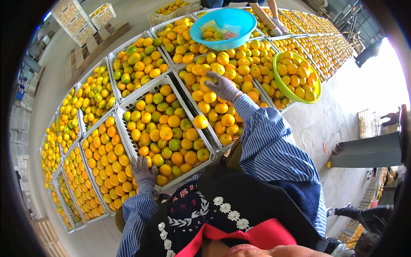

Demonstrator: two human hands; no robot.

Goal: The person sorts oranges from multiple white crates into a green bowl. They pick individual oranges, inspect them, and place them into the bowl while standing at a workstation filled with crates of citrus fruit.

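My left hand (143, 171), in a greyish knit glove, rests with spread fingers at the near left rim of a white plastic crate (210, 159). Loose orange and greenish mandarins (166, 134) partly fill this crate. Farther right, my gloved right hand (223, 86) reaches over a fuller crate (220, 147) of mandarins, fingers extended and apart. Some fruit near its fingertips looks blurred; its palm side is hidden. One mandarin (200, 122) shows over the gap between these two crates; whether it rests on the rim or is in the air is unclear.
A blue basin (221, 45) with bagged fruit and a lime-green basin (318, 93) of mandarins sit on the crates. Another person's gloved hands (280, 28) work at the far side. Wooden pallets (93, 45) and stacked crates (74, 19) stand left; a steel beam (367, 150) lies right.
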